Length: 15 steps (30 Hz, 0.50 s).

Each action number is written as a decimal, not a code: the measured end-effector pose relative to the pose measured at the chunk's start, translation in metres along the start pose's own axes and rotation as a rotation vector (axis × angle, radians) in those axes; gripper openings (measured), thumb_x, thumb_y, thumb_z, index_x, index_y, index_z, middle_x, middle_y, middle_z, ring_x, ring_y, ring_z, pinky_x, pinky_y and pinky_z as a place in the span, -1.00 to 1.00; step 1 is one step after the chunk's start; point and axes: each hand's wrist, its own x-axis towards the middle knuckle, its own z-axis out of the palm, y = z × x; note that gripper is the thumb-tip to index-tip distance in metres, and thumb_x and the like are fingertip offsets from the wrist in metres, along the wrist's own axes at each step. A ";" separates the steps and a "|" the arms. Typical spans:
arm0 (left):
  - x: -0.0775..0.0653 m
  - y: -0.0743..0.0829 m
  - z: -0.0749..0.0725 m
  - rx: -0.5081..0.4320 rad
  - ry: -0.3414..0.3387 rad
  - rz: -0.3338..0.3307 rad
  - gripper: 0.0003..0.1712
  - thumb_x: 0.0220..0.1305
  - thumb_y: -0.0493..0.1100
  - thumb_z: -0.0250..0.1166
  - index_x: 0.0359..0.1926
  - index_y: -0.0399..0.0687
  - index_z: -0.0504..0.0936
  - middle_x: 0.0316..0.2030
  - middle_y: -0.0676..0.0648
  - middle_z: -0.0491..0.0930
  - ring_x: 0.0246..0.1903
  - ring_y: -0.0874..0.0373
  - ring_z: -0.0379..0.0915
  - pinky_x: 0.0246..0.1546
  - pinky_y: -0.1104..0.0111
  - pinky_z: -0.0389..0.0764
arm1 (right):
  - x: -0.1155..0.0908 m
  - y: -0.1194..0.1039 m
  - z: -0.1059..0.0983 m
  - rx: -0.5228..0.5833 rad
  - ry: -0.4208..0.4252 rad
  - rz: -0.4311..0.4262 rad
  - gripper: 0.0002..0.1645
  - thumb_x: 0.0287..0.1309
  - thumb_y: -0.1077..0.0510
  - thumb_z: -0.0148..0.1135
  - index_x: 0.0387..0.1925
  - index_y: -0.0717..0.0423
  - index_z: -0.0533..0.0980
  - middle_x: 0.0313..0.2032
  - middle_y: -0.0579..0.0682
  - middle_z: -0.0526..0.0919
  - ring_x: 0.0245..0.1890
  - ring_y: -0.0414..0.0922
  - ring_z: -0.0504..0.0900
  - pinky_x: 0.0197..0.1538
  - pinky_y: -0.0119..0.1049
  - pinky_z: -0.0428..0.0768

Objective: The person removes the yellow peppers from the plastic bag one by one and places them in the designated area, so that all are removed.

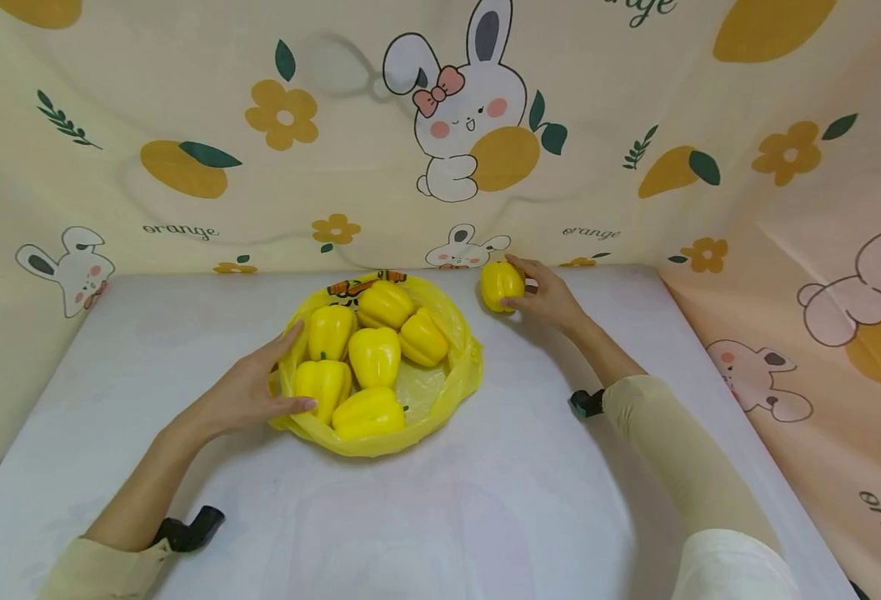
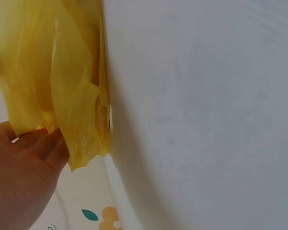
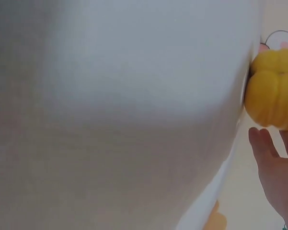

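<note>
A yellow plastic bag (image 1: 463,379) with its rim rolled down holds several yellow bell peppers (image 1: 375,357). My left hand (image 1: 248,392) spreads along the bag's left side, thumb over the rim. In the left wrist view its fingers (image 2: 50,146) rest against the crinkled outer wall of the bag (image 2: 76,81). To the right of the bag, my right hand (image 1: 548,296) holds a single yellow bell pepper (image 1: 500,287) between thumb and fingers near the table's back edge. The right wrist view shows that pepper (image 3: 273,93) close to the tabletop, with the right hand (image 3: 278,172) below it.
The white table (image 1: 410,533) meets an upright cloth (image 1: 350,192) printed with rabbits and oranges at the back. More of this cloth rises along the left and right sides. Dark straps with small devices (image 1: 188,529) sit on both wrists.
</note>
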 end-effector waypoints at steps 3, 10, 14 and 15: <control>0.000 0.000 -0.001 0.004 -0.006 -0.005 0.36 0.05 0.30 0.47 0.59 -0.01 -0.21 0.54 -0.27 -0.13 0.48 -0.32 -0.16 0.42 -0.20 -0.01 | -0.001 -0.003 -0.002 -0.008 0.012 -0.002 -0.03 0.09 0.13 0.50 0.49 -0.02 0.24 0.44 0.07 0.26 0.37 0.09 0.30 0.38 0.00 0.37; 0.000 0.001 -0.002 0.007 -0.013 -0.004 0.36 0.06 0.30 0.46 0.59 -0.02 -0.21 0.54 -0.28 -0.13 0.48 -0.33 -0.17 0.42 -0.20 -0.01 | -0.002 -0.011 -0.008 -0.055 0.068 -0.035 -0.11 0.11 0.12 0.49 0.44 -0.02 0.31 0.41 0.04 0.32 0.35 0.10 0.33 0.42 -0.02 0.31; 0.000 0.002 -0.002 -0.002 -0.017 -0.010 0.36 0.05 0.30 0.47 0.59 -0.03 -0.21 0.54 -0.27 -0.14 0.48 -0.33 -0.18 0.42 -0.20 -0.02 | -0.004 -0.017 -0.010 -0.027 0.092 -0.084 -0.17 0.09 0.17 0.49 0.39 0.05 0.37 0.37 0.04 0.38 0.34 0.07 0.36 0.43 -0.09 0.31; 0.000 0.002 -0.002 -0.004 -0.018 -0.009 0.36 0.05 0.30 0.47 0.59 -0.03 -0.22 0.54 -0.28 -0.14 0.48 -0.33 -0.18 0.42 -0.20 -0.02 | -0.004 -0.018 -0.011 -0.021 0.098 -0.097 -0.18 0.09 0.18 0.49 0.38 0.06 0.38 0.36 0.04 0.40 0.33 0.07 0.37 0.42 -0.10 0.31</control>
